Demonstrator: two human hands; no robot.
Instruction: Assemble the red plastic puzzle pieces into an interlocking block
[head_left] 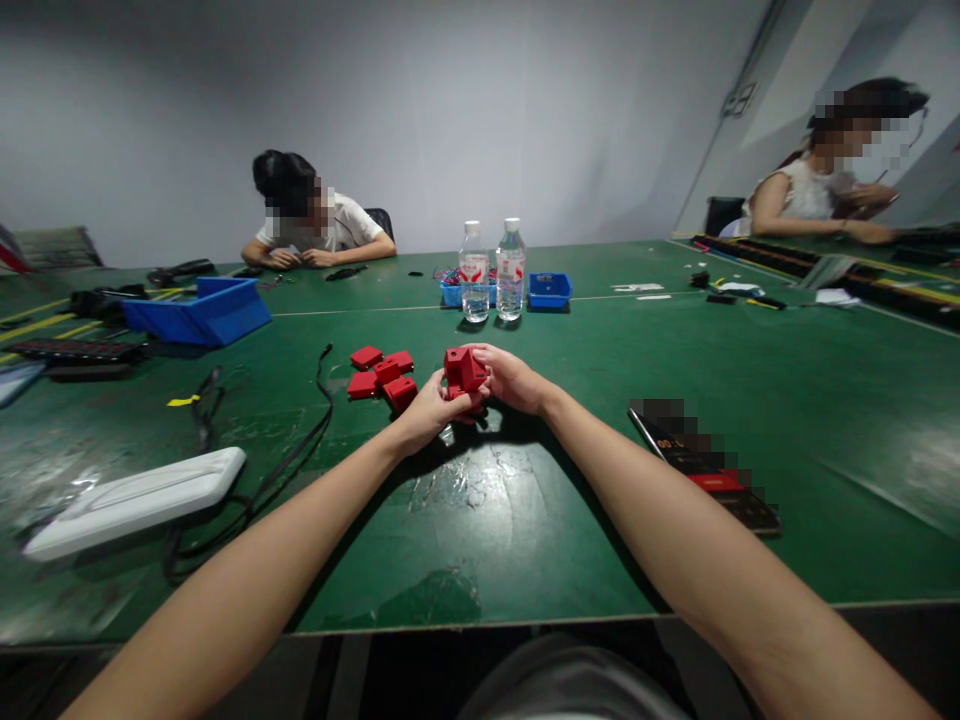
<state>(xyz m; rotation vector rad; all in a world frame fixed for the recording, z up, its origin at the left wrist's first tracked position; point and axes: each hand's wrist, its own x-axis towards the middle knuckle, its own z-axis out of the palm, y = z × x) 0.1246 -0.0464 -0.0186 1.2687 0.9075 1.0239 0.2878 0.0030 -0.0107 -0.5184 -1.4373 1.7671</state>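
1. Red block (465, 368): held up just above the green table (540, 560), roughly centre, between both hands. Lower part mostly hidden by fingers; can't tell if 1 pc or several stacked.
2. L hand (426, 418): thumb + fingers pinching block's lower L side. R hand (514, 380): fingers curled on its R side, some tips hidden behind; exact R grip n/c.
3. Orientation: corner edge approx toward cam, dark hole in upper L face. Compact; no clear long axis, can't call it.
4. Loose red pcs (388, 372): 5 visible, clustered L of hands, some overlapping.
5. Bottles (474, 275): 2, upright, partly hiding 1 lt-blue basket (452, 295). Blue bins (550, 290): 2, 1 small beside bottles, 1 larger far L.
6. Phone (705, 465): 1, R of R forearm, partly pixelated.
7. Co-workers (330, 225): 2, far side; far-R one's work hard to make out.
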